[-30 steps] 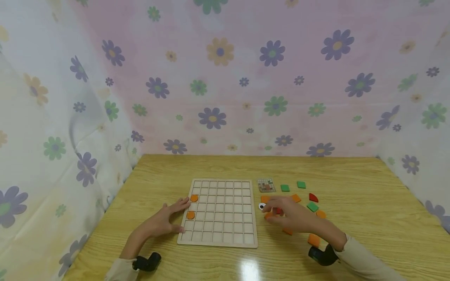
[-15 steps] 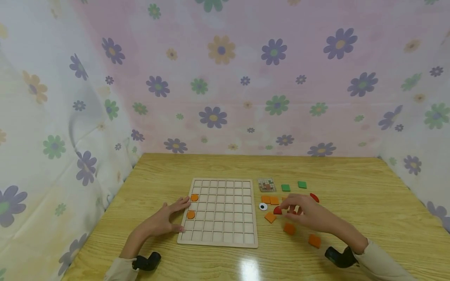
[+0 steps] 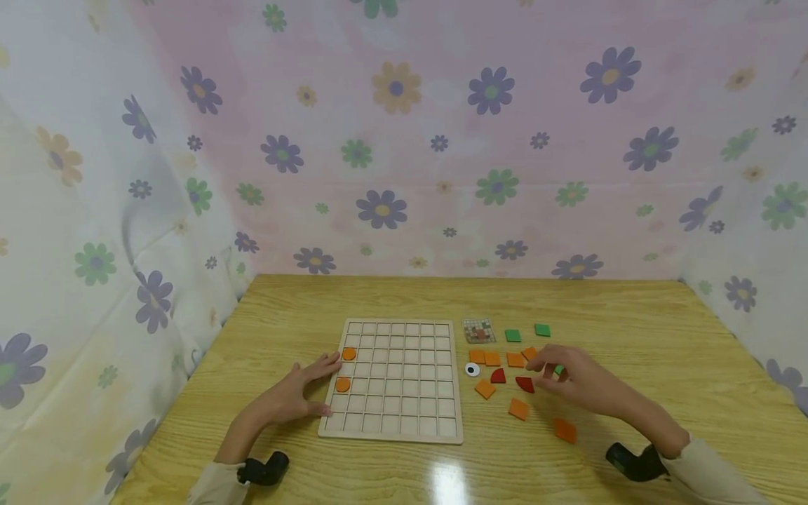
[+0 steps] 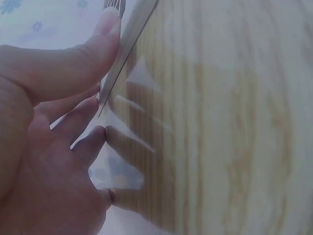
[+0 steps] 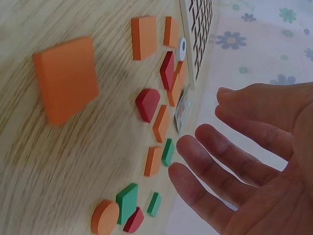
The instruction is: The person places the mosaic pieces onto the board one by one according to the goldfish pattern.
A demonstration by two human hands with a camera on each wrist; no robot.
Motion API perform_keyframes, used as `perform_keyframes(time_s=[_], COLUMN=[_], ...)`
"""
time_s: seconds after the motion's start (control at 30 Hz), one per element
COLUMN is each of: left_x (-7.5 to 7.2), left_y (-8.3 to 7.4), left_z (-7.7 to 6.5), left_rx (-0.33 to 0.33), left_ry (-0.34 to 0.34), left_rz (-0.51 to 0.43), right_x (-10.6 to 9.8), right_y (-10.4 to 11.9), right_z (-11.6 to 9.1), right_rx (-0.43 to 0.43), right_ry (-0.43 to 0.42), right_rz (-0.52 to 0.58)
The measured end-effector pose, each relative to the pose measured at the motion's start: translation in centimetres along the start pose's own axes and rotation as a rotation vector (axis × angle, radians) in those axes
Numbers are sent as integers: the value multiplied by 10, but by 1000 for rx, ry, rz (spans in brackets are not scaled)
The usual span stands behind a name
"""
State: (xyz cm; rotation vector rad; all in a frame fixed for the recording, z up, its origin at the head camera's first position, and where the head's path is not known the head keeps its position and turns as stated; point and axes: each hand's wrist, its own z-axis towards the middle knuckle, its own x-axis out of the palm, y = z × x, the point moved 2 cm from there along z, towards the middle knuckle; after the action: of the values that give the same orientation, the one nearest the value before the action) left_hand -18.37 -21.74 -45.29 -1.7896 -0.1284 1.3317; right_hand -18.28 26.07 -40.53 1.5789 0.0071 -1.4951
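Note:
A pale wooden grid board [image 3: 400, 384] lies mid-table, with two orange round pieces [image 3: 343, 384] in cells of its left column. My left hand [image 3: 287, 398] touches the board's left edge, fingers spread and thumb near the lower corner. Above the loose pieces on the right hovers my right hand [image 3: 579, 380], fingers loosely bent, holding nothing in the right wrist view. Closest to its fingertips are a red quarter-round piece [image 3: 525, 384] and a green piece [image 3: 559, 369], partly hidden. Another red quarter-round piece [image 3: 498, 376] lies beside a white eye piece [image 3: 472, 369].
Several orange pieces [image 3: 518, 409] are scattered right of the board, one nearer the front [image 3: 564, 431]. A small patterned card [image 3: 479, 331] lies by the board's upper right corner, with green pieces [image 3: 513, 336] beyond it. Flowered cloth [image 3: 404, 210] hangs behind the table.
My right hand has moved right over the loose pieces, uncovering orange and red ones near the board and covering others farther right. The left hand and the board stay put.

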Motion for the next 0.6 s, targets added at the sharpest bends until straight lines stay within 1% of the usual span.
perform_keyframes(time_s=[0.27,0.47,0.6], left_x=[0,0,0], left_y=[1,1,1], left_z=[0,1,1], left_rx=[-11,-8,-10], left_ry=[3,-1,1], left_rz=[-4,3,3], right_x=[-9,-13,-14], right_y=[-10,-24,-34], right_z=[-12,-23,-32], right_rx=[-25,-20,-19], right_ry=[-43,-84,-96], right_rz=[-22,-57,-56])
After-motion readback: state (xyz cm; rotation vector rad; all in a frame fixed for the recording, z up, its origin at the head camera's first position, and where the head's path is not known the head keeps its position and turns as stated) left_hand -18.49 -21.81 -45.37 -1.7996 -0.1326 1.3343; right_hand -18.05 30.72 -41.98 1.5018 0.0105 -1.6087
